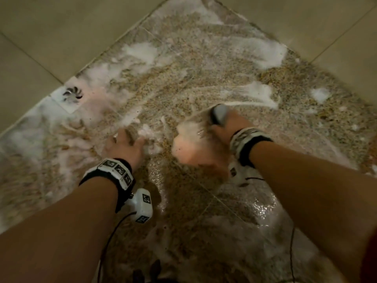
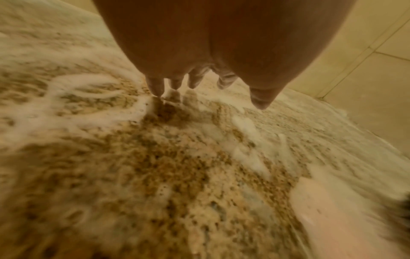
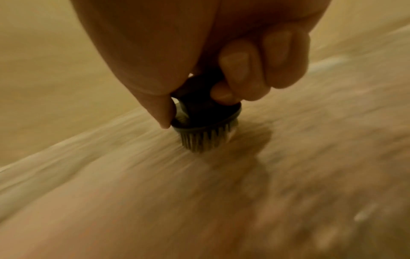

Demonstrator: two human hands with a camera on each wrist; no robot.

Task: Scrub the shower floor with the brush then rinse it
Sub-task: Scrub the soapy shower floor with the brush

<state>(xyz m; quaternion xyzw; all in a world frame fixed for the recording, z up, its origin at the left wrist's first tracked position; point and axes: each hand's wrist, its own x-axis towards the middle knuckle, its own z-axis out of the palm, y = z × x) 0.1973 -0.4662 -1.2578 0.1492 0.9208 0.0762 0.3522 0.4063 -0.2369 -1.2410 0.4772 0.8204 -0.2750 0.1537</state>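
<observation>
scrubbing in hand, judging by the foam [image 1: 142, 53] smeared over the speckled floor [image 1: 183, 48]. right hand [image 1: 224, 127] clamped round the brush [image 3: 206, 121], fingers curled on its dark knob, bristles down on the wet floor. left hand [image 1: 122, 146] spread, fingertips [image 2: 156, 87] propped on the floor just beside the suds, holding nothing. best to press evenly, work short overlapping strokes, push the lather toward the drain [image 1: 72, 94] at far left, cover the drier patch at far right, mind the slippery footing. rinse not yet begun.
</observation>
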